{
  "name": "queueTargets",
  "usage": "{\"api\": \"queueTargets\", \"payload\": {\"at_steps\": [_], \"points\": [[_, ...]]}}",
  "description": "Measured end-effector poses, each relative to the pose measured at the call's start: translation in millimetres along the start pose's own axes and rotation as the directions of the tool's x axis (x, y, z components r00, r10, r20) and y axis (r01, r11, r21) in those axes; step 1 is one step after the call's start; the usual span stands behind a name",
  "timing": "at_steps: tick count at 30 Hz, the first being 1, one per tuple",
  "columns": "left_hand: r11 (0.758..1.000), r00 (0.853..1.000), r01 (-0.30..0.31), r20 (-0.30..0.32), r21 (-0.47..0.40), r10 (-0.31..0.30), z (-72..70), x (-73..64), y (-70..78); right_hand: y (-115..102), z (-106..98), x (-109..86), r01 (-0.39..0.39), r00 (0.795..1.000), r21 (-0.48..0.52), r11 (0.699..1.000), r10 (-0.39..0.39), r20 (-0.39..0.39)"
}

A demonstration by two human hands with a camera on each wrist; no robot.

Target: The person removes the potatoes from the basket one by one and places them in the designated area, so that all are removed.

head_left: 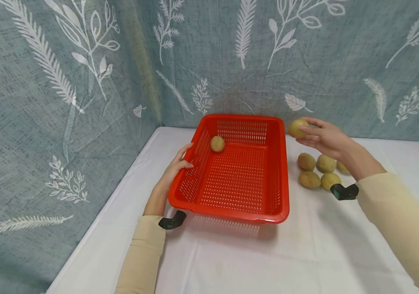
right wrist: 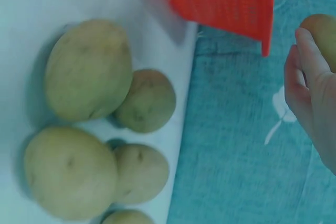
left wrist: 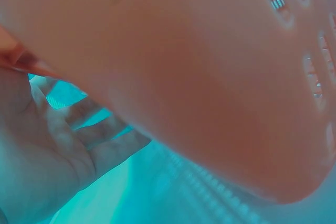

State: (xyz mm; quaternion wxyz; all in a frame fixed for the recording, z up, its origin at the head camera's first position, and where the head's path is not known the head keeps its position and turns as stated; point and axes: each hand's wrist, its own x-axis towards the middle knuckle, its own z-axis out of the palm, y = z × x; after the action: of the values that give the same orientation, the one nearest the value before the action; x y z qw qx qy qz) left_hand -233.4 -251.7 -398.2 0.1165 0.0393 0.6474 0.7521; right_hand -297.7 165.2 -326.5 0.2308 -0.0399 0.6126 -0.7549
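A red plastic basket (head_left: 231,171) with slotted sides stands in the middle of the head view. My left hand (head_left: 175,165) grips its left rim, thumb over the edge and other fingers along the outside. In the left wrist view the basket's wall (left wrist: 173,77) covers part of those fingers. One potato (head_left: 217,143) lies inside, in the far left corner. Just beyond the basket's right rim, my right hand (head_left: 324,136) holds another potato (head_left: 298,128) above the table between thumb and fingers. That hand (right wrist: 315,87) is partly cut off in the right wrist view.
Several potatoes (head_left: 309,179) lie grouped on the white-covered table (head_left: 231,261), right of the basket and below my right forearm. A blue-green curtain (head_left: 227,53) with white leaf prints hangs behind and along the left side. Black wrist devices (head_left: 172,220) sit at both cuffs.
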Motion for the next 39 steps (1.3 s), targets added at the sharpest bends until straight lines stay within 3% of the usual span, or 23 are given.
{"api": "queueTargets", "payload": {"at_steps": [13,23,39], "points": [[1.0,1.0,0.019,-0.004,-0.009,-0.019,0.3,0.9,-0.5,15,-43,-25.2,-0.067,0.996,0.13,0.989,0.074,-0.05],[1.0,1.0,0.011,-0.006,0.001,-0.011,-0.7,2.2,-0.9,39,-76,-47.5,-0.039,0.997,0.113,0.993,0.046,-0.064],[1.0,1.0,-0.001,-0.008,-0.011,0.001,1.3,3.4,-0.2,79,-119,-76.0,-0.083,0.989,0.07,0.994,0.09,-0.113]]}}
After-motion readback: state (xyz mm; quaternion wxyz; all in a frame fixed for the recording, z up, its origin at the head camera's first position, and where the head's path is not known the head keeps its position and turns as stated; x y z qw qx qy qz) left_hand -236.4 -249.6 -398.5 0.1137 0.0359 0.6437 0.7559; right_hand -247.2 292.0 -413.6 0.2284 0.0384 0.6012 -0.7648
